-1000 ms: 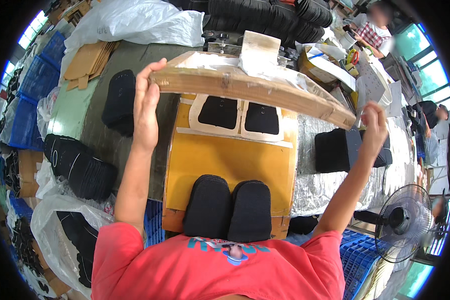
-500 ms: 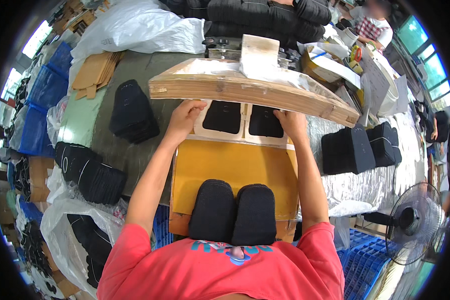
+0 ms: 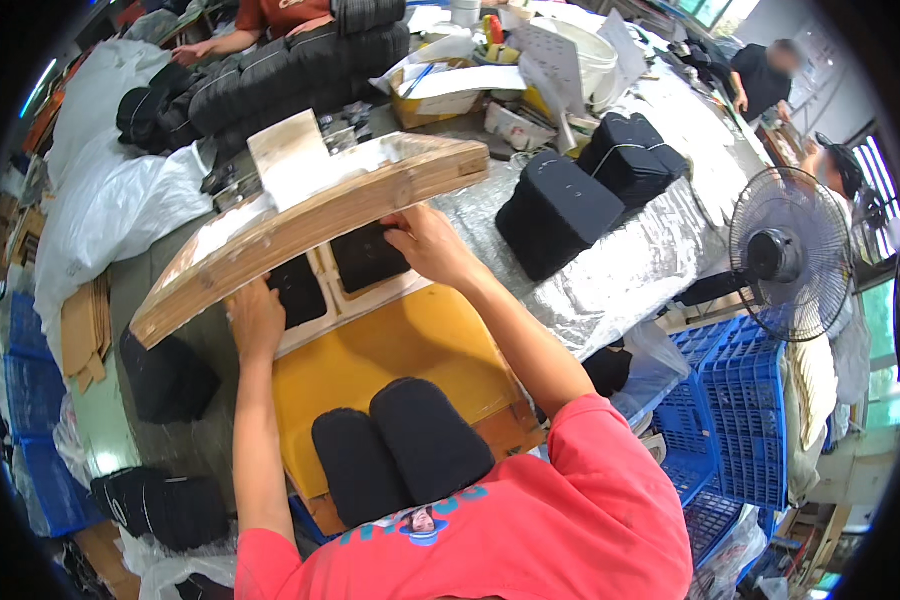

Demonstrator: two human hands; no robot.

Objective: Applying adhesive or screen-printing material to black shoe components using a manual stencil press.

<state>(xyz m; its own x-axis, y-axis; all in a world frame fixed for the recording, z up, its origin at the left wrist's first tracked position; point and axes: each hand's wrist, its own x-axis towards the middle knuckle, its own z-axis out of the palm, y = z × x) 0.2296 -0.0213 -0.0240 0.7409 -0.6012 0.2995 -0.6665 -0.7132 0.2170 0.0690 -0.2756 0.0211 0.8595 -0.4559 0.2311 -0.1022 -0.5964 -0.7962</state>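
Two black fabric pieces lie side by side in the openings of a pale template, the left piece [image 3: 298,291] and the right piece [image 3: 368,258]. My left hand [image 3: 257,315] is closed at the outer edge of the left piece, its fingertips partly hidden. At the right piece's outer upper corner, my right hand [image 3: 432,245] has its fingers bent in and closed on the edge. A raised wooden frame [image 3: 320,225] slants over both hands and hides the far ends of the pieces. Closer to my body, two stacks of black rounded pieces [image 3: 430,430] rest on a yellow board [image 3: 390,345].
Black stacks [image 3: 560,205] stand on the silvery sheet at right, others [image 3: 165,375] on the table's left. A fan [image 3: 785,250] and blue crates [image 3: 735,410] are at right. White plastic [image 3: 120,190] covers the far left. Across the table, a person's arm [image 3: 225,42] shows.
My view has swung to the right, so the bench appears tilted and shifted left. Both hands remain at the outer edges of the black pieces, under the raised frame.
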